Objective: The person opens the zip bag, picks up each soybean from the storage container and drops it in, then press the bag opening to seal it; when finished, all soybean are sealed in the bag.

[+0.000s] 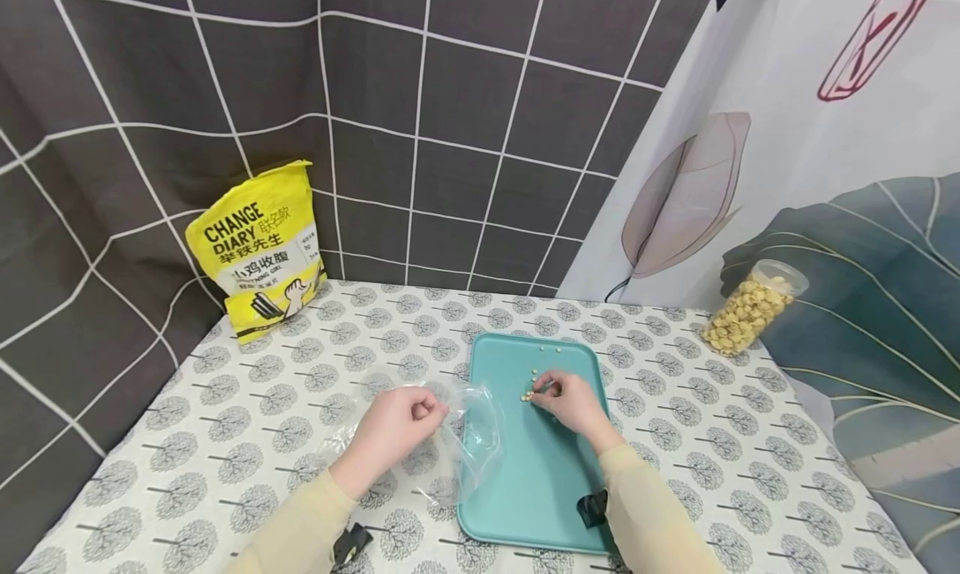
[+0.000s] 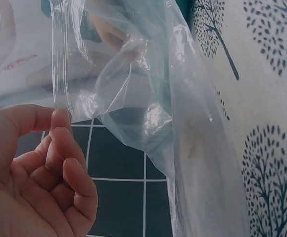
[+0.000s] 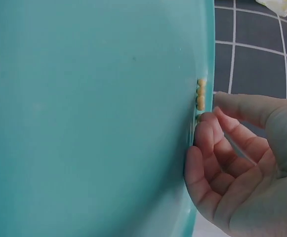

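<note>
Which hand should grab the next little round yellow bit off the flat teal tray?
Probably the right hand: it's close to the little round yellow bits on the flat teal tray. The left hand is farther away, pinching the clear plastic zip bag.

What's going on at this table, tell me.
A person's left hand pinches the zip edge of a clear plastic bag, which overlaps the side of a teal tray in the head view. The right hand is down at the tray, fingertips beside a few small, round, yellowish pieces; whether it has one gripped is hard to tell. Farther back are a yellow packet and a jar of yellow pieces.
</note>
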`<action>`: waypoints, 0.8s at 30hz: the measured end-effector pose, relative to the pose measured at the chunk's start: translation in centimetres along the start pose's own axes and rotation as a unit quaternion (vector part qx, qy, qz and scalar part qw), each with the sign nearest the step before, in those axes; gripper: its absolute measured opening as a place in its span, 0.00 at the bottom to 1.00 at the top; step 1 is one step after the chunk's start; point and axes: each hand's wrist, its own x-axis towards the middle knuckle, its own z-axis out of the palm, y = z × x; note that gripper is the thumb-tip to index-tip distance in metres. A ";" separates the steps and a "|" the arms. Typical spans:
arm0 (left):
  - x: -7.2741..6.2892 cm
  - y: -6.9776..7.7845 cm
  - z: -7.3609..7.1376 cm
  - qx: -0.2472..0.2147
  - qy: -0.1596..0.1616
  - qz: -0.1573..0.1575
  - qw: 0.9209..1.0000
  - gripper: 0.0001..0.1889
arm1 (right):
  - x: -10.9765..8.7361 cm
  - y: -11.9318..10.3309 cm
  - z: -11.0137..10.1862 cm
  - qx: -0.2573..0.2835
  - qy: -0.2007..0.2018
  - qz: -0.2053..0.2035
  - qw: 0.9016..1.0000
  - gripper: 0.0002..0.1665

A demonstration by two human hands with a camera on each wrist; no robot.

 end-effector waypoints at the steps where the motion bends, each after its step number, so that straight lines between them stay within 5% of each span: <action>1: 0.0 0.0 0.0 -0.001 0.000 0.000 1.000 0.09 | 0.1 0.1 0.0 -0.001 -0.001 0.001 1.000 0.07; 24: -0.1 -0.2 0.0 0.003 0.000 0.004 1.000 0.08 | 0.6 0.2 0.4 -0.054 -0.005 -0.005 0.999 0.04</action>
